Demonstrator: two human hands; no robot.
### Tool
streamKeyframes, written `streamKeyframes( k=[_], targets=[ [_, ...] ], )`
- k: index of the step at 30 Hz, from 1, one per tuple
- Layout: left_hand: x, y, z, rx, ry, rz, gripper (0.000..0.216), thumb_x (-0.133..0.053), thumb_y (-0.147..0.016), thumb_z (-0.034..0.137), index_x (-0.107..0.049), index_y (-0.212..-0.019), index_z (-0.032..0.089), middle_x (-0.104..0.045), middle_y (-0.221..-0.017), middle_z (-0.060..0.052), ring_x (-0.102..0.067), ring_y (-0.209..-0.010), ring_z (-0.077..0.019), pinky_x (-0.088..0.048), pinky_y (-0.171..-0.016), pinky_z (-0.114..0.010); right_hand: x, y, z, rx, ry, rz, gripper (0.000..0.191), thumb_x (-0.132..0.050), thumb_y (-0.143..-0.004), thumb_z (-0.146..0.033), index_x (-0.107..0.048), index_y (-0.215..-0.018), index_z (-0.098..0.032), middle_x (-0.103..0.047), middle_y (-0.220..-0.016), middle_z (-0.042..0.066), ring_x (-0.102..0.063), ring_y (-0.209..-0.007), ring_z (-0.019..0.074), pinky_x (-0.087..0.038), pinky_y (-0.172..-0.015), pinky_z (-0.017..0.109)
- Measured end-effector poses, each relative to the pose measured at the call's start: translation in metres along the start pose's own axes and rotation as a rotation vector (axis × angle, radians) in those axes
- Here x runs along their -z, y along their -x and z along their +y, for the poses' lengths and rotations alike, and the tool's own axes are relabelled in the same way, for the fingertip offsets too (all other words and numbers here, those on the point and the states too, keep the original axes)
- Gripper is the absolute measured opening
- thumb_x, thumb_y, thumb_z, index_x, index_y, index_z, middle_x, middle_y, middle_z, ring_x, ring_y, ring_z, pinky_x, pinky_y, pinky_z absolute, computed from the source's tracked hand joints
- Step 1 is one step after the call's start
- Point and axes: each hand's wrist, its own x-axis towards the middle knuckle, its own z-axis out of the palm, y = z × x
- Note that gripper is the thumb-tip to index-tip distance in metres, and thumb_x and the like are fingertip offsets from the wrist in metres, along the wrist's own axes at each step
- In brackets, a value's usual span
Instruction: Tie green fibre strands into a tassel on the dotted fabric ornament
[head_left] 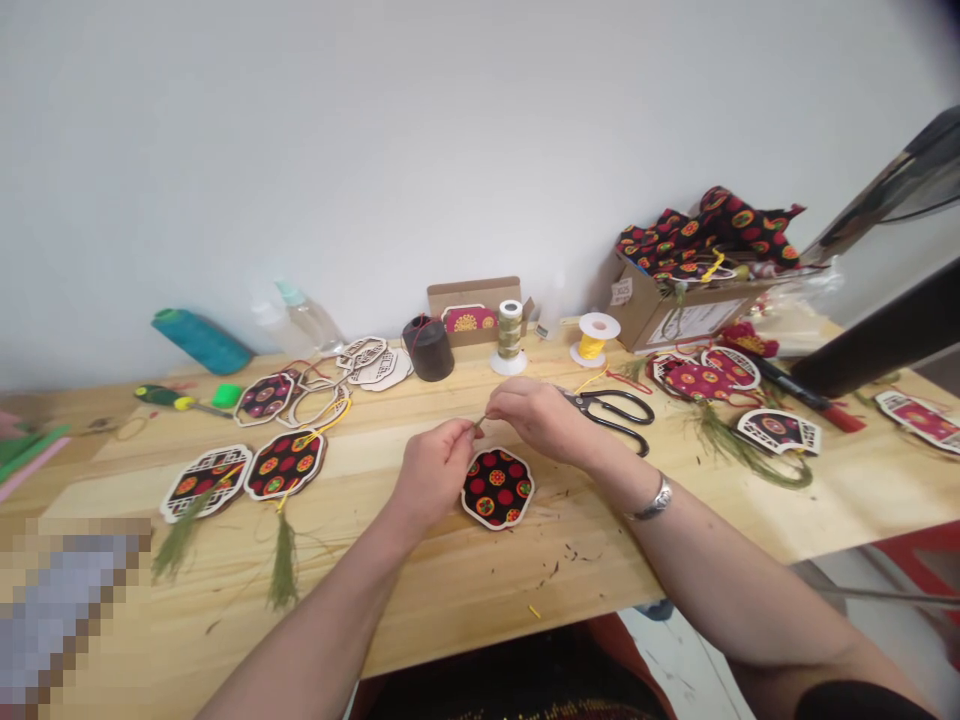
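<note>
Pinching thread (480, 424), both hands, ornament (497, 487) below grip

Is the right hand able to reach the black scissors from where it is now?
Probably yes. The scissors lie just beside the right hand on the table, with nothing between them, though its fingers now pinch something thin.

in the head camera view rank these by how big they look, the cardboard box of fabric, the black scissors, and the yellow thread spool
1. cardboard box of fabric, clearly largest.
2. black scissors.
3. yellow thread spool, smallest.
The box and spool sit farther back than the scissors, but the gaps look wide enough to rank.
</note>
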Motion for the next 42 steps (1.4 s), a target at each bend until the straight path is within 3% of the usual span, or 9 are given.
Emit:
streamKeyframes(
  k=[8, 13, 17, 22, 28, 31, 35, 38, 42],
  targets=[
    [0.001, -0.002, -0.001, 0.093, 0.144, 0.027, 0.019, -0.054, -0.073, 0.029, -0.068, -0.072, 0.017, -0.058, -0.054, 0.001, -0.050, -0.052, -0.0140, -0.036, -0.053, -0.025, 0.015, -0.002, 0.002, -0.229, 0.270, 0.067, 0.020, -0.044, -0.087, -0.013, -0.061, -0.098, -0.013, -0.063, -0.097, 0.012, -0.051, -0.090, 0.0222, -0.041, -0.079, 0.034],
    [0.003, -0.003, 0.002, 0.226, 0.307, 0.015, 0.019, -0.057, -0.070, 0.031, -0.067, -0.072, 0.014, -0.054, -0.052, 0.002, -0.045, -0.047, -0.0103, -0.033, -0.049, -0.023, 0.047, 0.023, -0.013, -0.506, 0.627, -0.235, 0.019, -0.044, -0.082, -0.007, -0.062, -0.084, -0.008, -0.062, -0.084, 0.019, -0.054, -0.081, 0.0279, -0.040, -0.073, 0.038],
    [0.004, -0.002, 0.006, 0.316, 0.450, -0.037, 0.020, -0.059, -0.069, 0.031, -0.065, -0.072, 0.013, -0.040, -0.044, 0.007, -0.029, -0.038, -0.0056, -0.020, -0.040, -0.021, 0.051, 0.058, -0.011, -0.674, 0.599, -0.356, 0.019, -0.046, -0.082, -0.011, -0.061, -0.092, -0.005, -0.063, -0.092, 0.020, -0.055, -0.090, 0.0289, -0.040, -0.081, 0.038],
    [0.004, -0.004, 0.004, 0.334, 0.557, -0.037, 0.019, -0.062, -0.066, 0.029, -0.064, -0.072, 0.011, -0.039, -0.044, 0.007, -0.028, -0.038, -0.0039, -0.016, -0.039, -0.019, 0.044, 0.080, 0.004, -0.675, 0.552, -0.279, 0.027, -0.041, -0.083, -0.010, -0.059, -0.103, -0.007, -0.060, -0.102, 0.018, -0.053, -0.096, 0.0260, -0.039, -0.084, 0.036],
    [0.005, -0.006, -0.003, 0.369, 0.657, -0.071, 0.019, -0.062, -0.067, 0.028, -0.063, -0.075, 0.010, -0.036, -0.045, 0.008, -0.024, -0.036, -0.0020, -0.013, -0.038, -0.018, 0.051, 0.081, 0.013, -0.661, 0.540, -0.277, 0.022, -0.049, -0.078, -0.017, -0.062, -0.090, -0.005, -0.059, -0.092, 0.020, -0.053, -0.089, 0.0271, -0.040, -0.082, 0.037],
    [0.006, -0.006, -0.002, 0.355, 0.686, -0.067, 0.017, -0.062, -0.067, 0.026, -0.062, -0.073, 0.010, -0.037, -0.045, 0.008, -0.025, -0.036, -0.0019, -0.014, -0.037, -0.017, 0.060, 0.076, 0.004, -0.749, 0.322, -0.183, 0.022, -0.053, -0.075, -0.024, -0.063, -0.088, -0.009, -0.060, -0.087, 0.015, -0.054, -0.078, 0.0225, -0.042, -0.070, 0.033],
    [0.006, -0.006, 0.002, 0.365, 0.746, -0.062, 0.016, -0.062, -0.066, 0.025, -0.062, -0.072, 0.010, -0.037, -0.044, 0.008, -0.025, -0.035, -0.0016, -0.013, -0.037, -0.017, 0.063, 0.065, -0.023, -0.939, -0.446, -0.109, 0.032, -0.056, -0.074, -0.042, -0.063, -0.085, -0.013, -0.052, -0.063, 0.003, -0.041, -0.052, 0.0112, -0.031, -0.046, 0.025],
    [0.007, -0.007, 0.002, 0.406, 0.797, -0.058, 0.016, -0.065, -0.064, 0.023, -0.061, -0.072, 0.010, -0.036, -0.042, 0.009, -0.023, -0.035, -0.0011, -0.012, -0.037, -0.016, 0.055, 0.058, -0.040, -0.919, -1.010, -0.069, 0.047, -0.064, -0.065, -0.055, -0.062, -0.084, -0.012, -0.047, -0.064, 0.001, -0.037, -0.052, 0.0083, -0.029, -0.044, 0.023],
    [0.008, -0.007, -0.001, 0.416, 0.889, -0.075, 0.018, -0.067, -0.065, 0.024, -0.061, -0.075, 0.010, -0.034, -0.042, 0.010, -0.020, -0.035, -0.0006, -0.011, -0.038, -0.016, 0.041, 0.054, -0.045, -0.853, -1.334, -0.168, 0.066, -0.051, -0.065, -0.074, -0.062, -0.081, -0.011, -0.043, -0.065, 0.001, -0.038, -0.055, 0.0087, -0.033, -0.044, 0.021]
  ],
)
